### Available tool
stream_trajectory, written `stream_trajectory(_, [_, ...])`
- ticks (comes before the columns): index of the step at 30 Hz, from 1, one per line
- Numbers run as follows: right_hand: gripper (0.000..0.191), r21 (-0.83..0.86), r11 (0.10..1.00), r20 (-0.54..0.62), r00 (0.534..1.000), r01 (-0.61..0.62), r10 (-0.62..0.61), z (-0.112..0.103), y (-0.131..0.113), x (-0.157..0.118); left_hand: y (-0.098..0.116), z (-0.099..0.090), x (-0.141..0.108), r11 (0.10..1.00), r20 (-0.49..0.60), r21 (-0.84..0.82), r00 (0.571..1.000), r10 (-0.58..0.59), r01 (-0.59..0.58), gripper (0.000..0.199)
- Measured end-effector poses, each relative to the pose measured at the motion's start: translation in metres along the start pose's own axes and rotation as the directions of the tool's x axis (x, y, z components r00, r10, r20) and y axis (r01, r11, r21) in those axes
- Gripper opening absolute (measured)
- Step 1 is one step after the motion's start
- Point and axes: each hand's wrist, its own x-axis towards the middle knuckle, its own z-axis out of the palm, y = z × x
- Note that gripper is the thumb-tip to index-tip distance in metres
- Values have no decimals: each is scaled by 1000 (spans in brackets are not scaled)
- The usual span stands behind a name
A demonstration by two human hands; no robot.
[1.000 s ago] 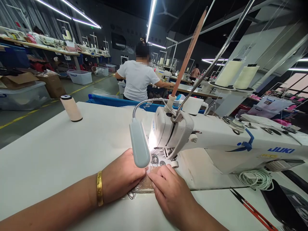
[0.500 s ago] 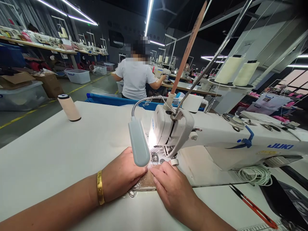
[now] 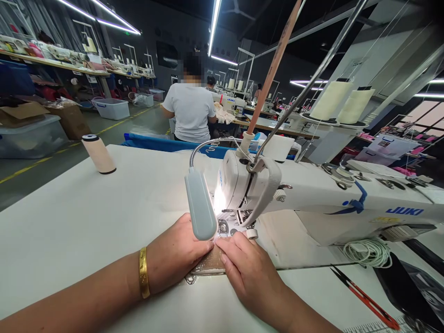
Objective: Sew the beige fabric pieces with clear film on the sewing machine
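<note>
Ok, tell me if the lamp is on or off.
On: the lamp throws a bright white glow on the sewing machine beside it.

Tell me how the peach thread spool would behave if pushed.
Taller than wide and standing on end, the peach thread spool would probably tip if pushed near its top. Its round side suggests it could then roll across the flat table. Its even outline hints at a firm body.

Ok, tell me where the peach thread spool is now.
In the head view, the peach thread spool stands near the far-left corner of the white table, beyond the left hand and left of the sewing machine.
</note>
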Motion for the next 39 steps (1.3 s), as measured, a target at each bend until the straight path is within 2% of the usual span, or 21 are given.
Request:
stream_trajectory(12, [36, -33, 999, -19, 1000, 16, -16, 2, 1, 0, -3, 6, -10, 999, 52, 4, 997, -52, 52, 32])
stream_trajectory(23, [27, 21, 998, 13, 998, -61, 61, 0, 4, 1, -11, 6, -5, 996, 47, 82, 999, -22, 18, 24])
stream_trajectory(28, [34, 19, 991, -39, 990, -134, 134, -7, 7, 5, -16, 6, 0, 996, 7, 86, 1000, -18, 18, 26])
stream_trajectory(33, [36, 25, 988, -56, 987, -150, 151, -9, 10, 1, -14, 7, -4, 987, 115, 79, 982, -150, 141, 26])
stream_trajectory(36, [34, 23, 989, -51, 988, -148, 149, -5, 14, -5, -15, 10, -8, 970, 192, 70, 951, -242, 233, 22])
stream_trajectory(39, [31, 32, 989, -43, 989, -143, 144, 0, 21, -10, -27, 14, -9, 941, 226, 99, 914, -337, 323, 10])
